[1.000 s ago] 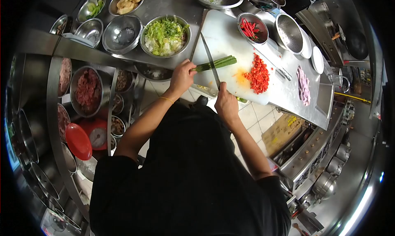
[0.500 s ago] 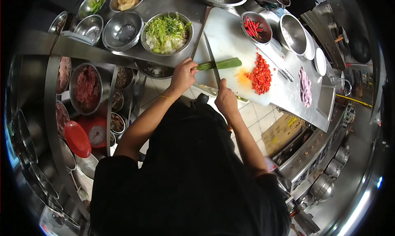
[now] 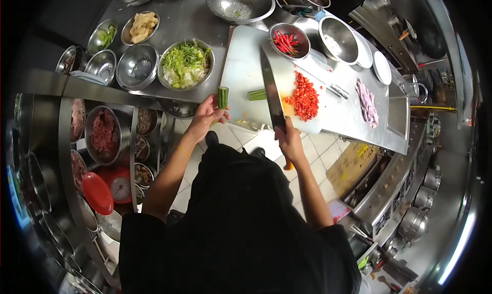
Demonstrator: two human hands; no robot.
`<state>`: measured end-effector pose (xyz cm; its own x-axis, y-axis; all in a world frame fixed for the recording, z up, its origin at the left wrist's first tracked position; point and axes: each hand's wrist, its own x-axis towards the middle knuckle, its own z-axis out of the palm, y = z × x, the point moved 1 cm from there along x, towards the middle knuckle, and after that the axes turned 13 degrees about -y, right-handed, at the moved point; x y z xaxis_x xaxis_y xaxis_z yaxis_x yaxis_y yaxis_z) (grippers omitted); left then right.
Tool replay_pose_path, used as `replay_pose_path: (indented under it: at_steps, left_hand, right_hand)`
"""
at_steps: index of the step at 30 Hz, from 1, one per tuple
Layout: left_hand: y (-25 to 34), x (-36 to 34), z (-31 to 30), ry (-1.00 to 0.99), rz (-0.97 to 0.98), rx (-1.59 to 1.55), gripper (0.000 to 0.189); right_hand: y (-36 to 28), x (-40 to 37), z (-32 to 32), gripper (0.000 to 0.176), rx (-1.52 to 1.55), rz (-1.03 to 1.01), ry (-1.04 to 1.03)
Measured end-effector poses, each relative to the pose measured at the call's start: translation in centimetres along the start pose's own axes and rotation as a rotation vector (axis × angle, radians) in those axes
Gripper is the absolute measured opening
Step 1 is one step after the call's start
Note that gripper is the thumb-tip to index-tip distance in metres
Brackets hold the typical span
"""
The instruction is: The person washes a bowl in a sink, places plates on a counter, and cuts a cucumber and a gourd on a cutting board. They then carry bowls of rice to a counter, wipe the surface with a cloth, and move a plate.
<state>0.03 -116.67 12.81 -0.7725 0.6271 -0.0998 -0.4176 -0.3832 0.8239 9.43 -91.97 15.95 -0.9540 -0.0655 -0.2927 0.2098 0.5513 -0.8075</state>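
Observation:
My left hand (image 3: 206, 117) pinches a short dark-green cucumber piece (image 3: 223, 96), held upright at the board's near left edge. In my right hand (image 3: 290, 140) is a large kitchen knife (image 3: 271, 86), fingers wrapped round its handle. The blade stands over the white cutting board (image 3: 243, 53), pointing away from me. Another cucumber piece (image 3: 257, 95) lies on the board just left of the blade, which may hide part of it. Chopped red chili (image 3: 305, 99) is heaped right of the knife, with an orange wet stain beside it.
A bowl of whole red chilies (image 3: 275, 28) stands at the board's far edge. Left are a bowl of chopped greens (image 3: 163, 78) and several metal bowls. Pale strips of meat (image 3: 366, 103) lie on the steel counter. A colander (image 3: 241, 17) stands at the back.
The cucumber is now in two pieces. My left hand has moved left and lifted one; the other lies on the board. The knife has swung more upright, its blade turned broadside.

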Motion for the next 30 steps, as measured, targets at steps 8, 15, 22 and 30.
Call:
replay_pose_path:
  at_steps: [8, 15, 22, 30]
  left_hand:
    - [-5.4, 6.4, 12.8, -0.219, 0.036, 0.171, 0.028]
    - [-11.9, 11.9, 32.2, -0.600, 0.355, 0.557, 0.047]
    - [-17.0, 16.2, 49.1, -0.763, 0.599, 0.599, 0.040]
    - [-28.7, 28.2, 60.3, -0.977, 0.311, 0.481, 0.043]
  right_hand:
    - [11.7, -14.1, -5.5, 0.019, 0.192, 0.159, 0.126]
    - [22.8, -29.1, -11.1, 0.026, 0.104, 0.269, 0.409]
    - [28.2, -37.0, -15.1, 0.017, 0.579, 0.295, 0.788]
    - [35.9, -40.3, -23.0, 0.022, 0.304, 0.564, 0.805]
